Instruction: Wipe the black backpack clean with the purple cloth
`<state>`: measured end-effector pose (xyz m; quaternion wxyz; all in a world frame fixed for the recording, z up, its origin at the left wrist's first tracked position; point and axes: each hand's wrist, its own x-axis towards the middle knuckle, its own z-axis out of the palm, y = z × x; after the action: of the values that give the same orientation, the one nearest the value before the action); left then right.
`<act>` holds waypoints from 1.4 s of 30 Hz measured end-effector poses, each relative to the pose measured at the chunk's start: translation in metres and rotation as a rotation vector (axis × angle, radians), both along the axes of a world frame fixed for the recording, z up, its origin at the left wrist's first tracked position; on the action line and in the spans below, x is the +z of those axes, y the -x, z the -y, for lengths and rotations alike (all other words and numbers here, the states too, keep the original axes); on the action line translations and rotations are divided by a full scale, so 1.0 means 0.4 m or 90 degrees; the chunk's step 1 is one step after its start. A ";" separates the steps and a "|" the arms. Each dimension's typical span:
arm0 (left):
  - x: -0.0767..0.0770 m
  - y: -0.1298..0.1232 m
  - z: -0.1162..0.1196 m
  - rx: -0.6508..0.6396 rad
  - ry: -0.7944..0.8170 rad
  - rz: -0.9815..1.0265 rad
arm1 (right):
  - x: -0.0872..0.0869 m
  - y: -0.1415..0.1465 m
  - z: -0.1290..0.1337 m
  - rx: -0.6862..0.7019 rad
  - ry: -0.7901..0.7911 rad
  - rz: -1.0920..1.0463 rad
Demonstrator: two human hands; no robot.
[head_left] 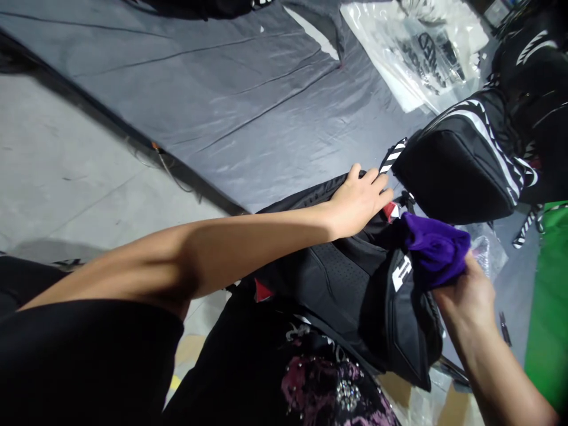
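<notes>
A black backpack (331,278) with a white logo patch lies before me at the table's edge, against my body. My left hand (360,201) reaches across it, fingers bent over its far edge and gripping the fabric. Bunched purple cloth (437,245) is in my right hand (474,296), pressed against the bag near the patch. My right fingers are partly hidden by the cloth. A small red and white piece (390,211) shows beside my left fingertips.
Another black bag (457,171) with white zigzag trim stands just beyond, near several dark bags at the right. Clear plastic packaging (426,53) lies on the grey table cover (199,112). Green material (550,296) covers the right side. A black pen-like item (504,329) lies nearby.
</notes>
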<state>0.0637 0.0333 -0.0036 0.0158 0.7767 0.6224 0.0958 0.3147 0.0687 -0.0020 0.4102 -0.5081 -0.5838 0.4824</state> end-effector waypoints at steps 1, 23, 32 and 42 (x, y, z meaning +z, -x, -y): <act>0.000 0.000 0.000 0.000 0.000 0.000 | 0.014 0.006 -0.015 -0.014 0.044 -0.020; 0.023 0.005 -0.022 -0.012 0.075 -0.050 | -0.046 0.150 0.037 0.433 -0.589 0.516; 0.139 0.017 -0.003 0.057 0.287 -0.131 | -0.056 0.097 0.099 0.277 -0.560 0.443; 0.111 0.024 0.008 0.027 0.245 -0.108 | -0.065 0.096 0.113 0.288 -0.590 0.422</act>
<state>0.0541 0.0303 0.0410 0.1093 0.7511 0.6448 -0.0901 0.2762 0.0236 -0.0280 0.2727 -0.2634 -0.9228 0.0693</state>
